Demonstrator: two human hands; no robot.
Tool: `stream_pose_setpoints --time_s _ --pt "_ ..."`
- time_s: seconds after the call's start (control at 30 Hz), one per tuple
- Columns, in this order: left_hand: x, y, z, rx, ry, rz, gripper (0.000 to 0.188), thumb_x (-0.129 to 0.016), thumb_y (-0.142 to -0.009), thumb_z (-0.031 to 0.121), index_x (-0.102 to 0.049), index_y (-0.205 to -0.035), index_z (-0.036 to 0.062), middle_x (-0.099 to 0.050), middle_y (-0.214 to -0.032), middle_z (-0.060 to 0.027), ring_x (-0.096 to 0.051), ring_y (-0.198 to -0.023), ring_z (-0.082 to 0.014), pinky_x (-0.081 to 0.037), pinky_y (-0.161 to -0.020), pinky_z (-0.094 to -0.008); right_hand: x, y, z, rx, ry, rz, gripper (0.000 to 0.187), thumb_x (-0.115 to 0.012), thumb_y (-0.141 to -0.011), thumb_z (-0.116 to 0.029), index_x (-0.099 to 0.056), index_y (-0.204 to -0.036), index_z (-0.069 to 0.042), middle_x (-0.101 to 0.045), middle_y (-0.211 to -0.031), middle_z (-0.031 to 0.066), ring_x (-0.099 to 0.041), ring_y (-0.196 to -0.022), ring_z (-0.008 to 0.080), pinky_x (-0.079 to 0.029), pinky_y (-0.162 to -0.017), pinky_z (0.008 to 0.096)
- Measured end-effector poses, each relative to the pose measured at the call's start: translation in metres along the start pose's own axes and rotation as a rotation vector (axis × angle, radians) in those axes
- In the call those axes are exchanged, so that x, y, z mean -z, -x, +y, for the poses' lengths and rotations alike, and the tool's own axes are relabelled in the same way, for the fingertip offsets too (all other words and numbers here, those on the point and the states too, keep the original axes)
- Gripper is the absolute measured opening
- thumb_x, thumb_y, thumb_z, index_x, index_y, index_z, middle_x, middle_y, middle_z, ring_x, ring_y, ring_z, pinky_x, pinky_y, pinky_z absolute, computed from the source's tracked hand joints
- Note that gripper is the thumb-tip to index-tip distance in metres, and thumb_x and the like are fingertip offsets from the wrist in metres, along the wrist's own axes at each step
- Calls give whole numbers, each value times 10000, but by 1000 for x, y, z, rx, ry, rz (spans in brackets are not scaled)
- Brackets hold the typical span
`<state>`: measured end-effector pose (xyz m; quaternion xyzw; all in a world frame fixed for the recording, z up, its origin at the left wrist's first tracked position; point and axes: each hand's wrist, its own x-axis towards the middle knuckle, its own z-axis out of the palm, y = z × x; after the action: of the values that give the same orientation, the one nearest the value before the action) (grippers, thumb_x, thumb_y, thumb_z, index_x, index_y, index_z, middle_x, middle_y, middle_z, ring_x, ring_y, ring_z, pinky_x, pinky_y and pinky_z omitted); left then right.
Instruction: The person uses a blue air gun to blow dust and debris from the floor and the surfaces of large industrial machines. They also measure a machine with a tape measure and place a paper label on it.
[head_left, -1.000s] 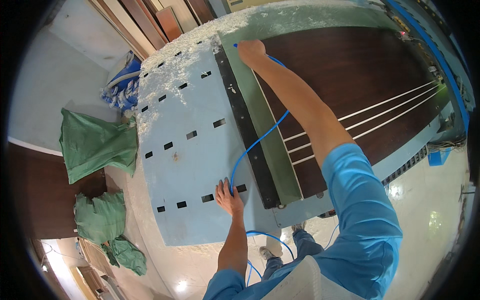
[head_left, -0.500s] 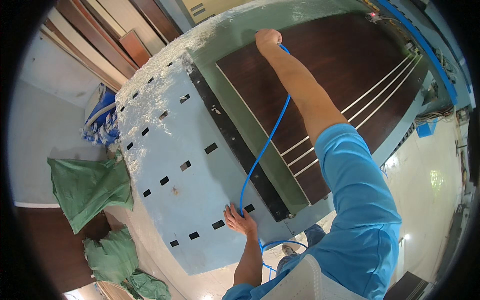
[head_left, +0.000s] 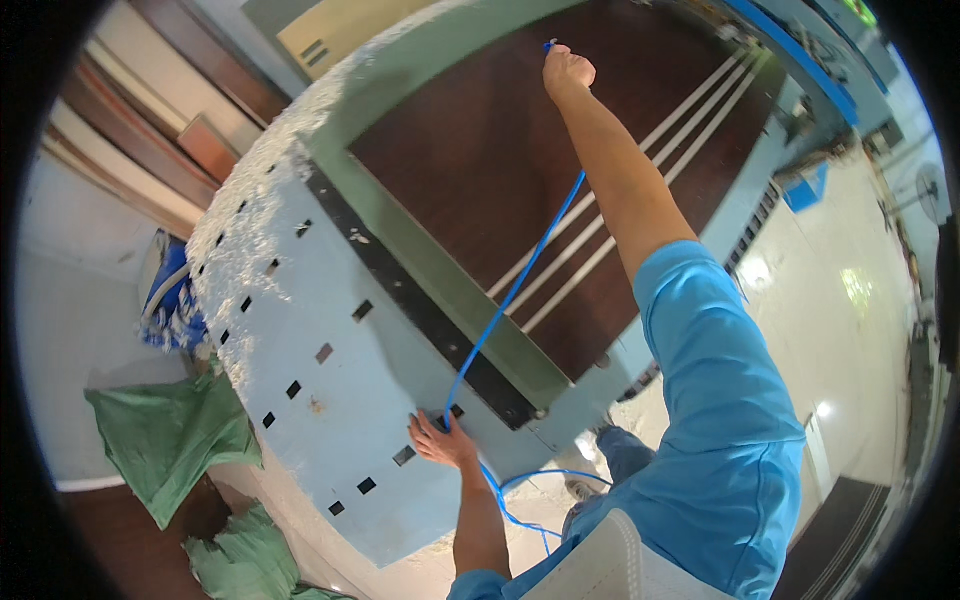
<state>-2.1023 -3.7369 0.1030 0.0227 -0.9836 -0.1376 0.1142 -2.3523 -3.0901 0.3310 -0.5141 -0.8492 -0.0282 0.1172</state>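
My right hand (head_left: pixel 569 72), at the end of an outstretched arm, is closed over the dark brown board (head_left: pixel 450 150) near its far edge. It grips what looks like an air blow gun (head_left: pixel 550 45); only its small blue tip shows past the fingers. A blue air hose (head_left: pixel 520 275) runs from behind my right forearm down to my left hand (head_left: pixel 446 440). There it passes between thumb and fingers, by the light blue machine bed (head_left: pixel 350 400). Three white strips (head_left: pixel 590 240) cross the board, which lies on a green surface (head_left: pixel 500 335).
White shavings (head_left: pixel 250 160) cover the bed's far left edge. Rectangular slots and a black strip (head_left: pixel 400 280) mark the bed. Green cloths (head_left: pixel 175 435) and a blue bag (head_left: pixel 172 300) lie at left, below leaning boards (head_left: pixel 150 90). Loose hose (head_left: pixel 545 475) hangs near my legs.
My view has swung, and the board and bed sit further left in it. My right hand has moved from the board's far left edge rightward over the board, drawing the hose along.
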Motion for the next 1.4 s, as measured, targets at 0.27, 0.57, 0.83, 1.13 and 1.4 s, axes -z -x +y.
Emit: stream_pose_setpoints --time_s 0.27,0.57,0.83,1.13,1.4 --pt "-2 7 -7 -177 247 -64 512 -659 -905 343 -556 -1384 194 -414 -1501 -108 -388 -1373 -314 -314 -1099 -489 -6 122 328 -329 -346 -70 368 -404 -1026 -278 -498 -1292 -42 -691 -1145 222 -675 -1060 405 -526 -906 482" --pt "123 262 -10 51 1098 -670 297 -459 -1052 228 -641 -1132 8 -703 -820 -96 -579 -503 -110 -471 -507 -266 24 302 599 -481 -1424 -529 345 -570 -987 -423 -502 -941 -88 -514 -571 59 -503 -408 170 -396 -337 341" --pt "187 474 -115 21 856 -882 330 -493 -1049 274 -679 -1081 4 -703 -884 -95 -625 -671 -112 -510 -585 -275 97 419 675 -385 -1274 -697 323 -588 -985 -421 -507 -984 -108 -517 -611 45 -502 -457 149 -414 -404 315" --pt "149 593 -134 -217 517 -1018 401 -524 -1019 378 -703 -1131 37 -721 -1073 -183 -684 -1029 -306 -513 -889 -369 112 464 780 -353 -1214 -511 379 -560 -992 -436 -528 -1081 -69 -521 -622 46 -543 -463 158 -479 -387 346" --pt "87 616 -18 -389 117 -1099 523 -461 -982 543 -727 -997 92 -720 -911 -167 -705 -826 -320 -541 -744 -435 144 436 970 -767 -1476 185 374 -514 -995 -432 -485 -1021 -60 -519 -635 64 -525 -478 170 -419 -397 332"
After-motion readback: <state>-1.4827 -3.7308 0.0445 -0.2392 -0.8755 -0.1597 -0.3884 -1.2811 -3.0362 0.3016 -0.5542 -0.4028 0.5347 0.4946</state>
